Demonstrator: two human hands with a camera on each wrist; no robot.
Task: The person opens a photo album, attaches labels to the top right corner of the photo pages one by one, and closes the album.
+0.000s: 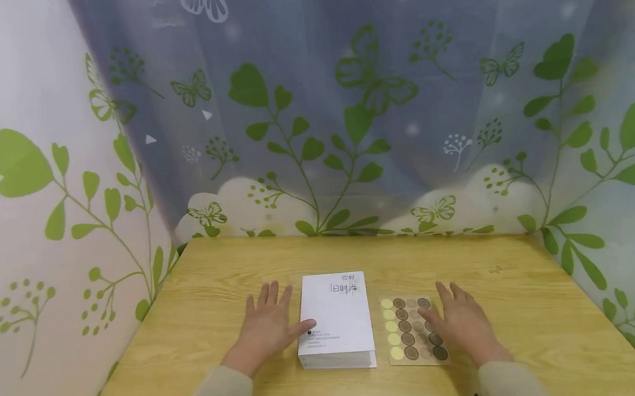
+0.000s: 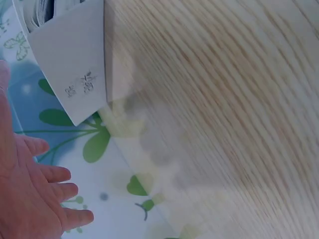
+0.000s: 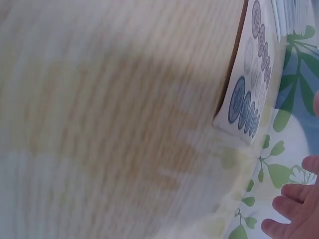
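Note:
A thick white book-like block [image 1: 337, 317] with dark printed characters lies on the table; page-like layers show at its end in the left wrist view. To its left is my left hand [image 1: 269, 327], fingers spread and straight, the thumb overlapping the cover's left edge in the head view. Right of the block lies a brown sheet of round stickers [image 1: 397, 361] in yellow, brown and dark grey columns. My right hand [image 1: 467, 320] is over the sheet's right side, fingers extended and thumb across the dark grey stickers. Neither hand grips anything. Part of the sheet is hidden behind the right hand.
The wooden table [image 1: 243, 262] has light grain and a bright reflection near its front. A curtain [image 1: 302, 161] printed with green leaves and butterflies encloses the table at the back and both sides.

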